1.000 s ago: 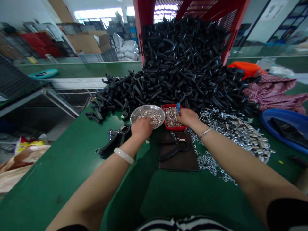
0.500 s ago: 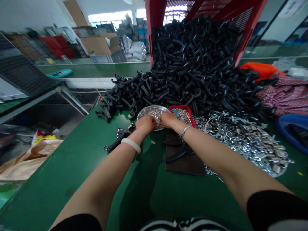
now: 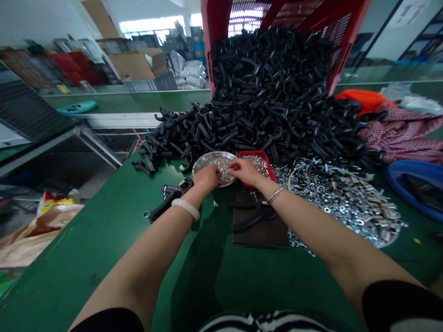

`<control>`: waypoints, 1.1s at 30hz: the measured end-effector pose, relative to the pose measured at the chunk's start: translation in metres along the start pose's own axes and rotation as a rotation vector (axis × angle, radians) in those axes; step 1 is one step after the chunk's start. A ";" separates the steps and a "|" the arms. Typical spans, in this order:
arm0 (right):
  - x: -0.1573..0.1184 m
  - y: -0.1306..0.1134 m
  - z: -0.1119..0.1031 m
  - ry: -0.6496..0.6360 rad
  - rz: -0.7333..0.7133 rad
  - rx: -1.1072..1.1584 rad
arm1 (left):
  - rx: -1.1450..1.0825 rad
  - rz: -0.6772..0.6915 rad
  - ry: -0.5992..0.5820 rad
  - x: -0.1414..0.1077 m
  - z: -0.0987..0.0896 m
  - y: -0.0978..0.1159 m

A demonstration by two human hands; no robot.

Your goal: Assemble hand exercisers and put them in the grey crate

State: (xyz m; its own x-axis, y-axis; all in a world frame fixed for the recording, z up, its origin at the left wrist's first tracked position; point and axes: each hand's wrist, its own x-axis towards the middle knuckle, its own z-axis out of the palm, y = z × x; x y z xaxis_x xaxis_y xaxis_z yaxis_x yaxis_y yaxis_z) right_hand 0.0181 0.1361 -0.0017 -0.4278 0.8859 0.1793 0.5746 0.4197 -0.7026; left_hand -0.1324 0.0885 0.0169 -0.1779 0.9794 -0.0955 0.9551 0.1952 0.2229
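Observation:
My left hand [image 3: 207, 179] rests at the near edge of a round steel dish [image 3: 209, 163] full of small silver metal parts, its fingers hidden against them. My right hand [image 3: 245, 170] sits just to its right, fingertips pinched together above a red tray [image 3: 258, 153] of similar parts. Nothing in the pinch can be made out. Behind them rises a large heap of black curved plastic parts [image 3: 270, 101]. Black pliers [image 3: 169, 197] lie left of my left wrist, and another pair [image 3: 254, 216] lies on a brown pad [image 3: 259, 235].
A tipped red crate [image 3: 216, 27] stands behind the black heap. Loose silver rings and ferrules [image 3: 342, 203] spread across the green table [image 3: 207, 276] to the right. A blue basin [image 3: 411, 180] and checked cloth [image 3: 404, 133] lie at right. The table's left edge drops to the floor.
My right hand has moved left from the red tray toward the dish, closing the gap between my hands. A small blue item seen earlier at the tray no longer shows. My view has shifted slightly.

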 end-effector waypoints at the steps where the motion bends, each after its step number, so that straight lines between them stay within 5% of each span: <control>1: -0.003 0.002 -0.003 0.003 0.006 0.047 | -0.009 0.004 0.005 0.000 0.000 0.000; 10: -0.026 0.013 -0.015 0.133 0.116 0.163 | -0.110 0.066 0.044 -0.010 0.011 0.019; 18: -0.011 -0.004 -0.004 0.136 -0.007 0.051 | -0.094 -0.007 0.058 -0.020 0.002 0.005; 22: -0.029 0.008 -0.017 0.149 0.006 0.160 | -0.152 0.134 0.042 -0.035 0.004 0.014; 28: -0.071 0.019 -0.039 0.204 0.265 0.709 | -0.179 0.386 -0.023 -0.057 0.023 0.051; 33: -0.114 0.034 -0.057 0.250 0.321 0.548 | -0.166 0.501 -0.031 -0.065 0.035 0.056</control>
State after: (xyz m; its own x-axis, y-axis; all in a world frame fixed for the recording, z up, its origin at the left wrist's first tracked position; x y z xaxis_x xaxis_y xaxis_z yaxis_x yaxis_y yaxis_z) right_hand 0.1266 0.0605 -0.0068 -0.0833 0.9965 0.0112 0.1821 0.0263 -0.9829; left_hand -0.0588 0.0336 0.0016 0.3005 0.9532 0.0337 0.8705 -0.2885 0.3988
